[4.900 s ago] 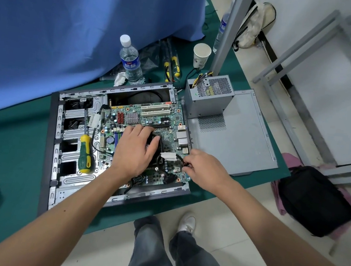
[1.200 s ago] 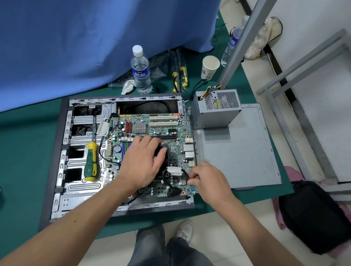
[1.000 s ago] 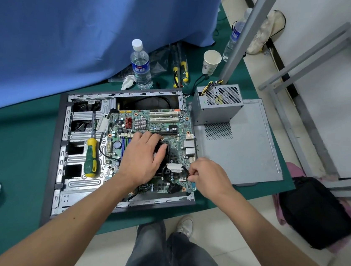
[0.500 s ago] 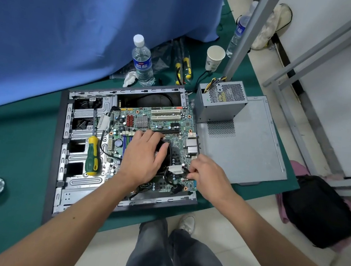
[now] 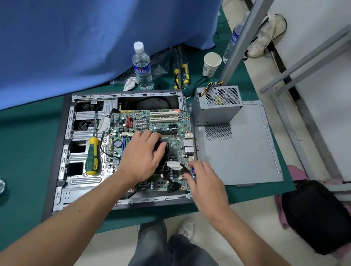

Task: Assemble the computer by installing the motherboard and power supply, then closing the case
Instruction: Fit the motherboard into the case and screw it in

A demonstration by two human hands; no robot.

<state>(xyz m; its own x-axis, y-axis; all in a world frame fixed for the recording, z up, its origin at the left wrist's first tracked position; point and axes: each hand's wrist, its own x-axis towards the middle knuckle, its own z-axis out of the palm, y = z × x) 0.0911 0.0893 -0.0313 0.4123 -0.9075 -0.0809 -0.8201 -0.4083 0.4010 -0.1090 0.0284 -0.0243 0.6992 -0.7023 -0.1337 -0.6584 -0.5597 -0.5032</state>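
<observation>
The open computer case (image 5: 59, 141) lies flat on the green table, with the green motherboard (image 5: 160, 122) inside it. My left hand (image 5: 143, 155) lies over the black CPU cooler (image 5: 165, 148) in the board's middle, fingers and thumb wrapped around it. My right hand (image 5: 206, 180) hovers at the board's right edge, fingers apart, tips beside a black cable with a white connector (image 5: 173, 165). The grey power supply (image 5: 217, 107) stands outside the case on the case's side panel (image 5: 244, 151), which lies flat to the right.
A green-and-yellow screwdriver (image 5: 92, 154) rests on the drive bays. Behind the case stand a water bottle (image 5: 142, 68), a paper cup (image 5: 210, 64) and more screwdrivers (image 5: 182, 72). A metal pole (image 5: 242, 35) rises at the back right. A black backpack (image 5: 318, 214) lies on the floor.
My right hand was pinched on the black cable by the white connector; its fingers have now spread apart beside it. My left hand has stayed on the cooler.
</observation>
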